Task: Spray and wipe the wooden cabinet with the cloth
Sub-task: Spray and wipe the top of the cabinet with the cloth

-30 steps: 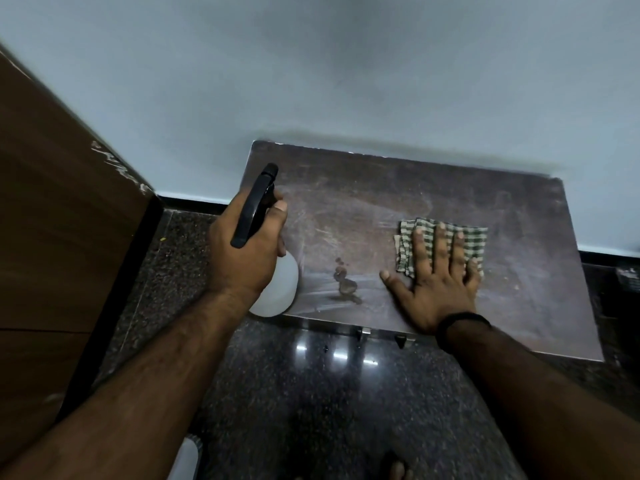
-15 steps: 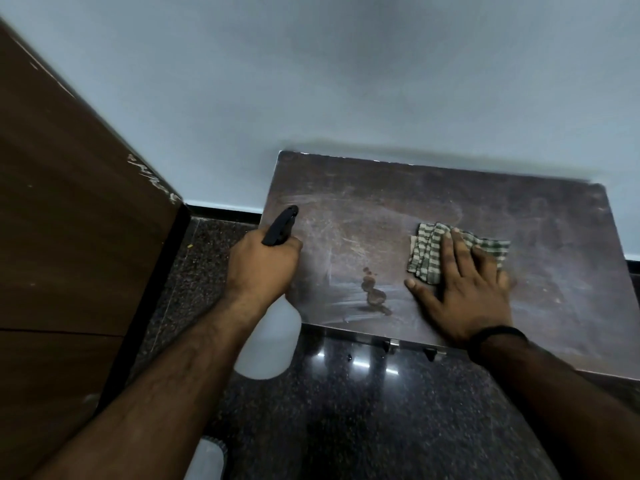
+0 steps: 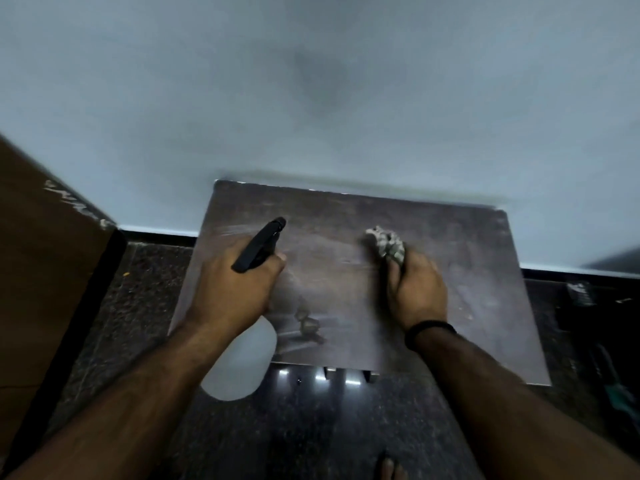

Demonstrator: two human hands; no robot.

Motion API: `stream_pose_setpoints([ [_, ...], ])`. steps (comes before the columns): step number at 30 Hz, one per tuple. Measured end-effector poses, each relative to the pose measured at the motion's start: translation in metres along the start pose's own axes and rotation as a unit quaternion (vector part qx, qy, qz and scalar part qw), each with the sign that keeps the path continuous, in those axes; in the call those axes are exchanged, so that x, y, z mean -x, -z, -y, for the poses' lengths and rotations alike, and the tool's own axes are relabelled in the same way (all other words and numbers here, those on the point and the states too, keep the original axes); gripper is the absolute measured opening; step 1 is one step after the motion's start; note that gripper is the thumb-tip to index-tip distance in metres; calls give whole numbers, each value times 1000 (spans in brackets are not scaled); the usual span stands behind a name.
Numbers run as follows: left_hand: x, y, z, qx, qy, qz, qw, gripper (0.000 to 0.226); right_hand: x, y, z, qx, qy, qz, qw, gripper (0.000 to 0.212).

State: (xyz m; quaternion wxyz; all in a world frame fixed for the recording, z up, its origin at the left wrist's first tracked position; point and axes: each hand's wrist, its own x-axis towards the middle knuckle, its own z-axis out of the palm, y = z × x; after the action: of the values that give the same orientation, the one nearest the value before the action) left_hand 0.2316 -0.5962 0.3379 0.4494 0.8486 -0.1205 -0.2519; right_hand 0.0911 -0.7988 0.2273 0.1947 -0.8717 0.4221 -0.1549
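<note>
Against the pale blue-grey wall [image 3: 311, 81], on dark speckled stone floor [image 3: 145, 292]: low brown wooden cabinet [image 3: 467, 271], top scuffed and dusty. Over its left edge, translucent white plastic spray bottle with black trigger [image 3: 239, 368], left hand [image 3: 235, 289] clamped around its neck. Further right, right hand [image 3: 417, 289] closed on bunched green-checked cloth [image 3: 388, 245], above the cabinet top.

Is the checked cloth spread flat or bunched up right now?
Bunched up: the checked cloth is gathered in the right hand, sticking out past the fingers.
</note>
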Motion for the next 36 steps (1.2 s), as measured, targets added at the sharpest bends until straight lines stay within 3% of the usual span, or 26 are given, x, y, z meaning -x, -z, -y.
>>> stream_pose_setpoints([
  [3, 1, -30, -26, 3, 1, 51, 999, 12, -27, 32, -30, -60, -118, -97, 987, 29],
  [9, 1, -107, -84, -23, 9, 130, 991, 16, -59, 77, -101, -20, -157, -173, 972, 49],
  [11, -1, -134, -103, -40, 0, 153, 987, 17, -64, 84, -121, -11, -183, -165, 969, 58],
  [14, -8, -170, -122, -62, -4, 174, 983, 17, -57, 84, -146, 8, -196, -111, 974, 48],
  [17, -16, -204, -134, -81, 14, 182, 980, 22, -46, 79, -167, -13, -215, -63, 974, 54],
  [22, -26, -244, -134, -102, 62, 185, 975, 7, -44, 74, -179, -74, -237, -62, 967, 55],
  [33, -36, -268, -121, -141, 118, 171, 968, 53, -54, 67, -188, -87, -199, -81, 973, 45],
  [36, -36, -264, -121, -151, 117, 170, 967, 51, -54, 65, -188, -79, -197, -81, 974, 47],
])
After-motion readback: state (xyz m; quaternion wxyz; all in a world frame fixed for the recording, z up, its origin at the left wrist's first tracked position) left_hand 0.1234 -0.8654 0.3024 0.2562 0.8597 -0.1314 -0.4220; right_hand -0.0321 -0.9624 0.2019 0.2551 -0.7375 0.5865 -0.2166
